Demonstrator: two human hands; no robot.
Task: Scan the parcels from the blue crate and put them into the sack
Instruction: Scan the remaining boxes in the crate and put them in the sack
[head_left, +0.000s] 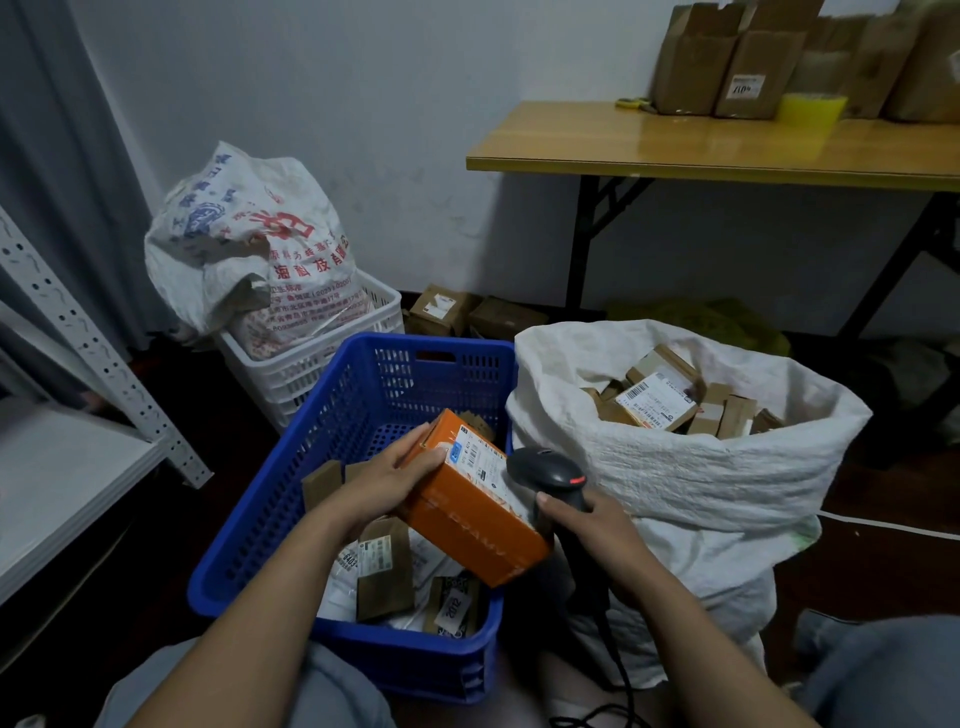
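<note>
Orange cardboard parcel with a white shipping label (467, 514) sat tilted in your left hand (384, 483), above the near right part of the blue perforated plastic crate (270, 519); your fingers were curled over its upper left end, gripping it. Your right hand (587, 525) was wrapped around the handle of the black handheld barcode scanner (550, 467), whose head sat just beside the parcel's label, close to the crate's right wall. Its black cable (618, 670) ran down toward you.

Inside the crate lay more parcels: a flat brown paper packet (384, 566) near the middle, a small dark packet with a white label (454, 605) by the near right corner, and white mailers beneath them. The white woven sack (701, 478) stood open against the crate's right wall, with brown labelled boxes (657, 405) piled inside.

Behind the blue crate stood a white plastic crate (311, 369) carrying a printed woven bag (249, 244). At the far right, a yellow-topped folding table (675, 150) carried brown cardboard cartons (727, 67) and a roll of yellow tape (810, 106) along its back edge.
</note>
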